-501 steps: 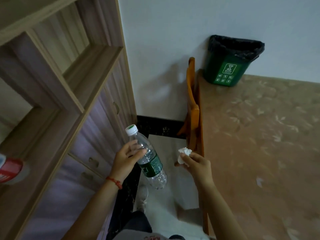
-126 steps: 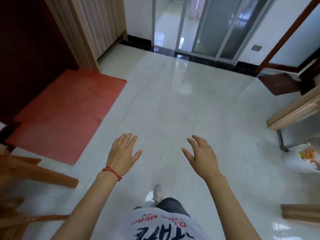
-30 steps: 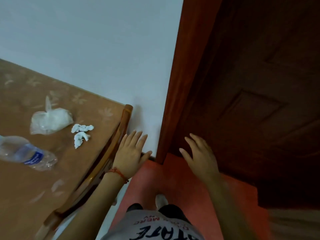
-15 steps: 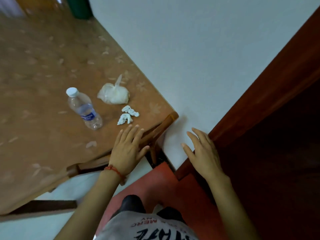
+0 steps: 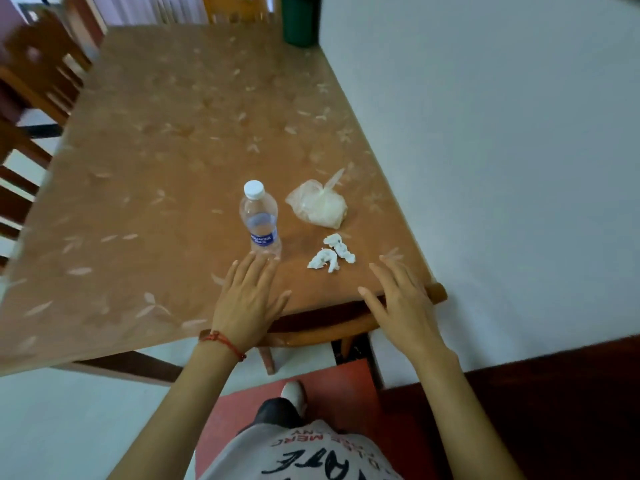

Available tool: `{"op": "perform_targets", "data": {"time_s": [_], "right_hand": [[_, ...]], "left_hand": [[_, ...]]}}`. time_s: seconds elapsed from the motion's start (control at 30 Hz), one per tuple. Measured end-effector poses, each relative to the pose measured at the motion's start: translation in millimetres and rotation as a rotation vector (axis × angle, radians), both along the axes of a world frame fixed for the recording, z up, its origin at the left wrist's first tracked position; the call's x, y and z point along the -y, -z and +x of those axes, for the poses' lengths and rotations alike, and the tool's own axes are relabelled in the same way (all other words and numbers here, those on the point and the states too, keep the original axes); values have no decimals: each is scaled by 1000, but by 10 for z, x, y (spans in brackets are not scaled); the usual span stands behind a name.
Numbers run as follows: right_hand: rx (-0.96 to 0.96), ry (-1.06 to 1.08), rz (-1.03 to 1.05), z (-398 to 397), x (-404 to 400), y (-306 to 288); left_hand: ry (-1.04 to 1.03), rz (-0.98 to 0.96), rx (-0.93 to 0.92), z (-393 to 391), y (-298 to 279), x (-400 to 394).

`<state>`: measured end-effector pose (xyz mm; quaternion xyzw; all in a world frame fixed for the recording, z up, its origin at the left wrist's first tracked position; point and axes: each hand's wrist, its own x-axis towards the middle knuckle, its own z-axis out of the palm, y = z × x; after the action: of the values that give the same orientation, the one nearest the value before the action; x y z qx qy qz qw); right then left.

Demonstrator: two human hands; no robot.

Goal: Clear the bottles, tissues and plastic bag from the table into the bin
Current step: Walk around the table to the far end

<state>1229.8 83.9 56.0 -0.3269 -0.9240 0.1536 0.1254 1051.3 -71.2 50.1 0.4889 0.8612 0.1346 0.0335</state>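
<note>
A clear plastic bottle (image 5: 260,220) with a white cap and blue label stands near the table's near right corner. To its right lies a knotted translucent plastic bag (image 5: 318,205), and in front of that are two crumpled white tissues (image 5: 331,254). My left hand (image 5: 247,299) hovers flat with fingers spread, fingertips just short of the bottle's base. My right hand (image 5: 403,304) is open over the table's near right edge, right of the tissues. The dark green bin (image 5: 300,19) stands at the table's far right corner by the wall.
The brown table (image 5: 156,188) has a leaf-patterned cover. Wooden chairs (image 5: 31,84) stand at its left and far side. A white wall runs along the right, a dark wooden door (image 5: 554,420) is at lower right, and a red mat (image 5: 311,393) lies underfoot.
The view has swung onto the table and I have stepped closer. Both open hands have moved forward over the table's near edge, the left one up to the bottle.
</note>
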Motion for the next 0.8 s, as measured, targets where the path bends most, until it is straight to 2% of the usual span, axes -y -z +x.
{"op": "perform_targets", "data": {"time_s": [0.27, 0.47, 0.53, 0.7, 0.8], "right_hand": [[-37, -53, 53, -552, -262, 31], [83, -157, -6, -744, -402, 157], [42, -157, -39, -804, -459, 191], [15, -185, -75, -905, -602, 244], [6, -191, -86, -889, -701, 289]], "left_hand": [[-51, 21, -45, -482, 156, -72], [-140, 17, 37, -678, 316, -50], [-211, 75, 134, -718, 403, -73], [-449, 351, 568, -824, 402, -331], [-479, 451, 578, -892, 396, -525]]}}
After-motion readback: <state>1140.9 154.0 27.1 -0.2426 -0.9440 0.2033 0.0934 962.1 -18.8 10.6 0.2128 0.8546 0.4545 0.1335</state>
